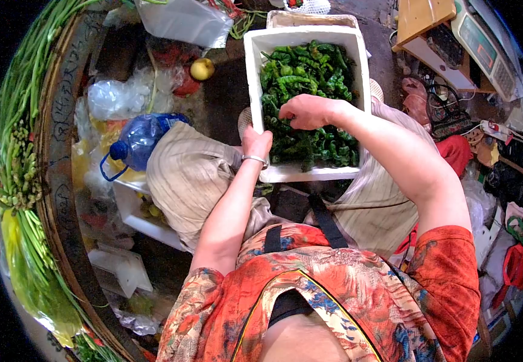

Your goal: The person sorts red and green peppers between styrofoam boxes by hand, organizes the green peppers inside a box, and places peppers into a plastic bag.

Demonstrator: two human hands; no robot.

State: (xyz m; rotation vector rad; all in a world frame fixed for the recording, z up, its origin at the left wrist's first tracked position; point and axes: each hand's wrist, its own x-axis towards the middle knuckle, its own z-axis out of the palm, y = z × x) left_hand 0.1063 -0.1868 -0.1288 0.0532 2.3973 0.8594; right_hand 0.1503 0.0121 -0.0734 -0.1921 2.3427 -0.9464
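Note:
A white foam box (305, 176) stands between the person's knees, with many wrinkled green peppers (310, 148) inside. My left hand (256, 143), with a bangle at the wrist, is closed on the box's left wall near the front corner. Over the middle of the peppers, my right hand (307, 113) is curled with its fingers drawn together and pointing left. What its fingertips hold, if anything, is hidden.
A blue water jug (144, 142) and plastic bags lie at left beside a yellow fruit (202, 69). Green bundled vegetables (17, 163) line the far left edge. A scale (484, 51) stands at upper right near a wooden box (424, 21). Another foam box (313, 20) sits behind.

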